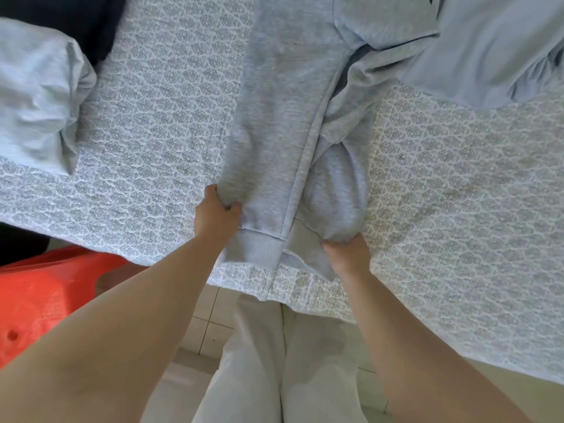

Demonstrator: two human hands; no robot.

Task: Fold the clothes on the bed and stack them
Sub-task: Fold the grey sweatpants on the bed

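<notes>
A light grey sweatshirt (274, 123) lies lengthwise on the patterned bed (152, 141), its ribbed hem (253, 248) at the near edge. One sleeve is folded down over its right half. My left hand (215, 215) pinches the left side of the sweatshirt just above the hem. My right hand (348, 254) grips the folded sleeve and the right corner of the hem. A pale blue garment (488, 56) lies spread at the far right, partly under the sweatshirt. A folded grey garment (36, 96) sits at the far left.
A dark navy cloth (76, 22) lies at the top left behind the folded grey garment. An orange plastic stool (39, 297) stands on the tiled floor (207, 319) left of my legs, close to the bed's near edge.
</notes>
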